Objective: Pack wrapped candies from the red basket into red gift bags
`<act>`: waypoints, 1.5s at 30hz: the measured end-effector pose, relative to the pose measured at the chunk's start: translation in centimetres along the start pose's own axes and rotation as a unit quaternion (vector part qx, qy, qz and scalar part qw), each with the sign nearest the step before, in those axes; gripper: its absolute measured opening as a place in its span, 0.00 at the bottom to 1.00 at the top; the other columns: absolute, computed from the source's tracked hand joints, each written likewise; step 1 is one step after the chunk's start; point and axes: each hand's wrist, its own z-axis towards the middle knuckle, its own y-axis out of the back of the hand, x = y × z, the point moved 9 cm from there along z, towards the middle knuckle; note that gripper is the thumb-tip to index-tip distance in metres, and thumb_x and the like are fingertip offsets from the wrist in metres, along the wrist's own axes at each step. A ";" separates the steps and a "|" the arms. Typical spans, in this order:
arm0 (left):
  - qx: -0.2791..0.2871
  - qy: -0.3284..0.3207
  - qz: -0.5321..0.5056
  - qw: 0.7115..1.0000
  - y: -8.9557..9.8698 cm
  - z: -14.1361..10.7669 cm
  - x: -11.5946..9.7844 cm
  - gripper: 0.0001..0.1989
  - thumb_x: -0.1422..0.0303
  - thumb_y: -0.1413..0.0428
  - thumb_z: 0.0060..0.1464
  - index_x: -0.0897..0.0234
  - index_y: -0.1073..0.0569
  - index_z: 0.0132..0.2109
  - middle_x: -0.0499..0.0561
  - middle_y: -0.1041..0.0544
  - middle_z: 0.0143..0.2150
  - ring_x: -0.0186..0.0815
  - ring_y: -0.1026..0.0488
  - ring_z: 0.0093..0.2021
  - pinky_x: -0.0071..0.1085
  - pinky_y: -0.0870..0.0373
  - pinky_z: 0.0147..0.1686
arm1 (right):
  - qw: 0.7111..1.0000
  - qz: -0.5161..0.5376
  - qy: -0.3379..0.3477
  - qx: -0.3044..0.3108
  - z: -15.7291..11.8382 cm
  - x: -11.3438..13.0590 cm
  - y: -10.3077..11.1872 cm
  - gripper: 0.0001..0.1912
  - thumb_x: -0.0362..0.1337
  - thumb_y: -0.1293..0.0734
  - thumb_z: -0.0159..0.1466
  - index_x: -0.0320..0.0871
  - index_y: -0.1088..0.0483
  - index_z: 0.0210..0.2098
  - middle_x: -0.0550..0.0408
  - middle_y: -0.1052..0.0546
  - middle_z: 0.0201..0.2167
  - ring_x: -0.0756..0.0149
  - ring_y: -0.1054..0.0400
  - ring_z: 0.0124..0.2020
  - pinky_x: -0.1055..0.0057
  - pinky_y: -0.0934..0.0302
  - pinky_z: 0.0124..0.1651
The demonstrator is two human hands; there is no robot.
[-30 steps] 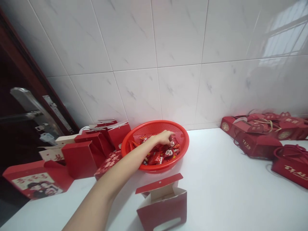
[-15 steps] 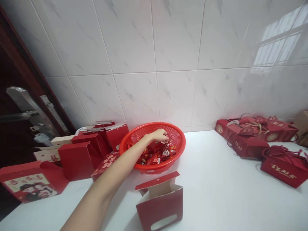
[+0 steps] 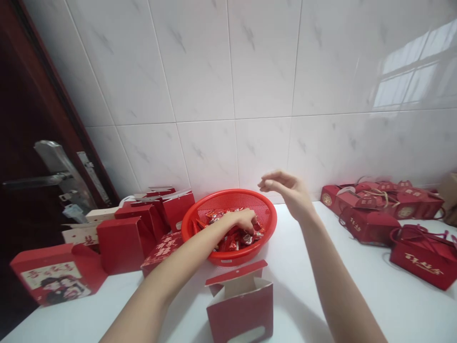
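Observation:
My left hand [image 3: 245, 220] reaches into a red plastic colander [image 3: 228, 259] full of small wrapped candies [image 3: 233, 242]. Its fingers point down and are closed on a red-wrapped candy [image 3: 256, 226] at the fingertips. Raised above the colander's right rim, my right hand [image 3: 287, 189] holds nothing, with thumb and fingers slightly curved and apart. In front of the colander stands a red cardboard box [image 3: 241, 309], its top flaps up and its pale inside showing. Neither hand touches this box.
Several red gift boxes [image 3: 119, 245] stand at the left, one with a couple's picture [image 3: 64, 286]. Closed red boxes with handles [image 3: 421, 257] sit at the right on the white table [image 3: 328, 247]. Behind are a tiled wall [image 3: 203, 152] and a door handle [image 3: 43, 180].
My right hand has come into view from the lower right and is raised beside the colander. My left hand has moved lower among the candies. The view has shifted slightly.

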 end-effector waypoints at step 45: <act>-0.191 -0.117 -0.458 0.860 7.1 0.3 3.2 0.32 0.68 0.26 0.34 0.67 0.21 0.50 0.55 0.18 0.41 0.39 0.24 0.41 0.38 0.29 0.48 | 0.941 0.110 -0.307 -0.093 -0.3 -16.5 -1.3 0.02 0.33 0.31 0.57 0.41 0.26 0.31 0.58 0.24 0.24 0.69 0.29 0.22 0.72 0.30 0.26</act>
